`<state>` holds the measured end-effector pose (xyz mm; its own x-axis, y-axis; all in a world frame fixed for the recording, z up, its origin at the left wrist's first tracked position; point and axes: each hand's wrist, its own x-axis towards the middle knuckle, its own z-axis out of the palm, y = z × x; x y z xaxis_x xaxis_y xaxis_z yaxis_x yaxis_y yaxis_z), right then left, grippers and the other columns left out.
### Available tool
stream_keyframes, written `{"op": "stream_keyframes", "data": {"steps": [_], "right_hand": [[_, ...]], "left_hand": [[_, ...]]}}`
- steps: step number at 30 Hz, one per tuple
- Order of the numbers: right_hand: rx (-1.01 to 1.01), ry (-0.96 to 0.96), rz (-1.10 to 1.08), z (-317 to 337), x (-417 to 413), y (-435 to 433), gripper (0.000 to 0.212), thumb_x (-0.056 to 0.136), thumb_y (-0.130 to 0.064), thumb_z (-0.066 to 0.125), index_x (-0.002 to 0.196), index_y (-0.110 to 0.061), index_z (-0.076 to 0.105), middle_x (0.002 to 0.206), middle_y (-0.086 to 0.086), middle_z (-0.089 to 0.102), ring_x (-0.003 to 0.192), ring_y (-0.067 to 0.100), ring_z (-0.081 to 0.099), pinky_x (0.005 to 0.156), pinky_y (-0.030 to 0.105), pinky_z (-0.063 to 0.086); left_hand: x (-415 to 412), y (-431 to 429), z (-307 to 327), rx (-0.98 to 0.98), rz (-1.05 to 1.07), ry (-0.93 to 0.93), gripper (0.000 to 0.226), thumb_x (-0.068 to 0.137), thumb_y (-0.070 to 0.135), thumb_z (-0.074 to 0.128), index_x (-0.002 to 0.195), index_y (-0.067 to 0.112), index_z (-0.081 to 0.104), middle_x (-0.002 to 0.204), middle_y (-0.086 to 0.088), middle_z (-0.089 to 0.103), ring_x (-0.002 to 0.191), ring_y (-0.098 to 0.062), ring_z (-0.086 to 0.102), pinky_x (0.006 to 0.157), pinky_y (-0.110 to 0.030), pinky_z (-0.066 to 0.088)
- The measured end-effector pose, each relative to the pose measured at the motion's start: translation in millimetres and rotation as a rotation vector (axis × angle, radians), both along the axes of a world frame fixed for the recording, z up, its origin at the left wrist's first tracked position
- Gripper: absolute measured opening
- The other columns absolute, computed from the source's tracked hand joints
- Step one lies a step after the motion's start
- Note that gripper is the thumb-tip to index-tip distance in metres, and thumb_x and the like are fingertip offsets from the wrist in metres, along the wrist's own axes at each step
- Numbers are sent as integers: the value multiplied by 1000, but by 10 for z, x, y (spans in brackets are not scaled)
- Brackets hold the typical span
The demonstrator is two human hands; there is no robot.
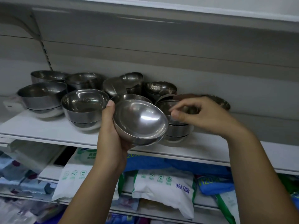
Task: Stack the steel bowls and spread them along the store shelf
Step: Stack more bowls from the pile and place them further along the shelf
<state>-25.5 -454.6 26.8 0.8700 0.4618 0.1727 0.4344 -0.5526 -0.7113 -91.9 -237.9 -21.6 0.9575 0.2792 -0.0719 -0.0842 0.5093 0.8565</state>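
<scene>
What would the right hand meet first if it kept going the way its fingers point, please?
Most likely the rim of the tilted bowl gripped by the left hand; the right hand hovers over a bowl stack, though depth is unclear.

Store shelving in white metal: shelf board (48, 126) before a pale grey panelled back panel (161, 46), slotted upright (46, 52) at left, upper shelf (194, 10) overhead. Below, lower tiers crowded with white bags (163, 191) and blue packs (186, 164). Soft, even light.

Left grip (111, 128) clasped, thumb up; right grip (202, 113) hovering, loosely curled.
</scene>
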Motion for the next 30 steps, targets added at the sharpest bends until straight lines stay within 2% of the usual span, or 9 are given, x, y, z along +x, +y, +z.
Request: {"op": "stream_keyframes", "data": {"steps": [2, 5, 7, 10, 13, 17, 21, 27, 30], "right_hand": [[-20, -33, 5, -107, 7, -25, 32, 74, -52, 72, 88, -25, 81, 92, -10, 77, 89, 2, 68, 73, 12, 49], [25, -69, -49, -211, 30, -11, 11, 80, -35, 79, 84, -24, 82, 101, -12, 76, 97, -6, 67, 75, 5, 44], [69, -93, -54, -240, 29, -9, 3, 84, -28, 80, 86, -29, 81, 96, -15, 77, 95, -7, 67, 77, 5, 44], [174, -105, -57, -242, -24, -19, 12, 82, -39, 75, 91, -32, 80, 93, -15, 78, 93, -2, 70, 81, 16, 50], [309, -156, -54, -220, -134, -17, 14, 78, -43, 73, 88, -35, 78, 91, -13, 78, 91, 2, 72, 84, 23, 55], [475, -244, 58, -211, -294, 67, 12, 80, -41, 75, 89, -35, 79, 101, -9, 79, 107, 8, 71, 94, 27, 54], [437, -184, 196, -246, -474, 224, 16, 79, -32, 77, 93, -26, 81, 99, -6, 79, 110, 11, 69, 97, 26, 52], [352, -97, 252, -343, -647, 313, 16, 77, -31, 78, 91, -24, 81, 97, -6, 79, 114, 11, 68, 100, 37, 54], [332, -83, 267, -381, -683, 285, 15, 77, -31, 79, 89, -23, 82, 94, -7, 79, 112, 11, 68, 99, 35, 54]], "left_hand": [[-16, -8, -20, 1, 19, -8, 50, 97, 60, 44, 114, 24, 73, 100, 0, 78, 93, -18, 76, 91, -49, 53], [-49, -25, -64, -1, 15, -26, 45, 100, 57, 43, 104, 26, 75, 94, 3, 78, 86, -14, 76, 76, -36, 57], [-79, -38, -89, -16, 10, -29, 44, 100, 55, 43, 91, 29, 77, 89, 5, 78, 82, -12, 76, 69, -32, 56], [-126, -57, -98, -27, 6, -13, 43, 98, 58, 43, 102, 29, 75, 93, 5, 79, 86, -15, 77, 77, -37, 55], [-190, -72, -100, -48, -21, 21, 47, 97, 61, 43, 109, 27, 74, 97, 2, 79, 91, -18, 77, 67, -37, 60], [-268, -93, -88, -60, -110, 52, 58, 94, 68, 42, 122, 27, 71, 112, -4, 77, 107, -28, 73, 99, -59, 51], [-309, -94, -72, -77, -198, 49, 67, 93, 74, 33, 121, 26, 71, 116, -10, 76, 106, -31, 73, 89, -55, 55], [-386, -66, -78, -73, -308, 4, 85, 86, 83, 27, 122, 18, 70, 117, -17, 74, 108, -37, 72, 98, -61, 49], [-422, -70, -116, -74, -344, -2, 80, 87, 81, 33, 113, 20, 77, 121, -18, 72, 113, -38, 70, 100, -61, 48]]}}
